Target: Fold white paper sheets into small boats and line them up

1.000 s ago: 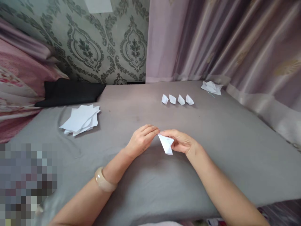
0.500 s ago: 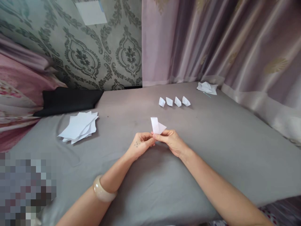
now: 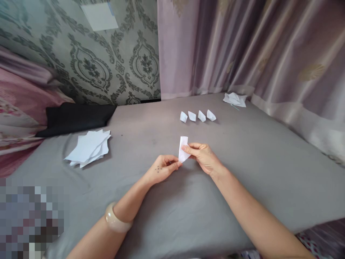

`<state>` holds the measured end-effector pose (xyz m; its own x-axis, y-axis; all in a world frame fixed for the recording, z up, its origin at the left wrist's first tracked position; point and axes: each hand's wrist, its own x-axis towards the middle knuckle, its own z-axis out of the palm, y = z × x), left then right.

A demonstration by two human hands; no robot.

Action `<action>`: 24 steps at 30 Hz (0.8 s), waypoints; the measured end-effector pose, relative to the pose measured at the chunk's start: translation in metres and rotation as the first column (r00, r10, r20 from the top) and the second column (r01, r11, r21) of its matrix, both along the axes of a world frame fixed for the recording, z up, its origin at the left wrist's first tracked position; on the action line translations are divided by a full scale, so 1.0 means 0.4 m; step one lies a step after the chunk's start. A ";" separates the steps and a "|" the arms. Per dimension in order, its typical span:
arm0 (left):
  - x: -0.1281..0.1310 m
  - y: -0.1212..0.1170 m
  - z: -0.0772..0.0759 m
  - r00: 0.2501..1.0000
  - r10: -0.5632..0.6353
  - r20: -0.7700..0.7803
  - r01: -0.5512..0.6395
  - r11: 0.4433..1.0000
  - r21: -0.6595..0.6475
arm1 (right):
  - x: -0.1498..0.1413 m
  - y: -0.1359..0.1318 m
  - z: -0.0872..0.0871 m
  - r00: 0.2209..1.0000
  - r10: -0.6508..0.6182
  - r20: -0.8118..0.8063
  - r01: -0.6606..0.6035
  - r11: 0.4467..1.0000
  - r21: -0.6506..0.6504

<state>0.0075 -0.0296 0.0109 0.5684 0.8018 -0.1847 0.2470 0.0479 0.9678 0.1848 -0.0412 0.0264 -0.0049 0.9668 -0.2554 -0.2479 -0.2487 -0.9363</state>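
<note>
A small folded piece of white paper is held between both hands above the grey cloth. My left hand pinches its lower corner between thumb and fingertips. Higher up, on the paper's right side, my right hand grips it with the thumb pressed on the front face and the fingers behind. Part of the paper's right side is covered by that thumb. Beyond the hands, several small folded white paper pieces stand in a row.
Grey cloth covers the table. A stack of white paper sheets lies at left, near a folded black cloth. Another small paper pile sits at the far right, with a thin stick beside it. Curtains hang behind.
My right thumb has moved up from the paper's bottom corner onto its face. The paper has turned, its pointed right flap now mostly behind my right hand. My left hand still pinches the bottom.
</note>
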 end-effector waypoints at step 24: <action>0.020 -0.010 0.011 0.780 0.434 0.451 -0.524 0.846 0.094 | -0.078 -0.048 0.005 0.862 -0.233 0.451 0.076 0.938 0.339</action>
<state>0.0155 -0.0335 0.0153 0.0859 0.9822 0.1672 -0.1623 -0.1518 0.9750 0.1536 -0.0605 0.0283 0.1973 0.9736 0.1149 0.2375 0.0662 -0.9691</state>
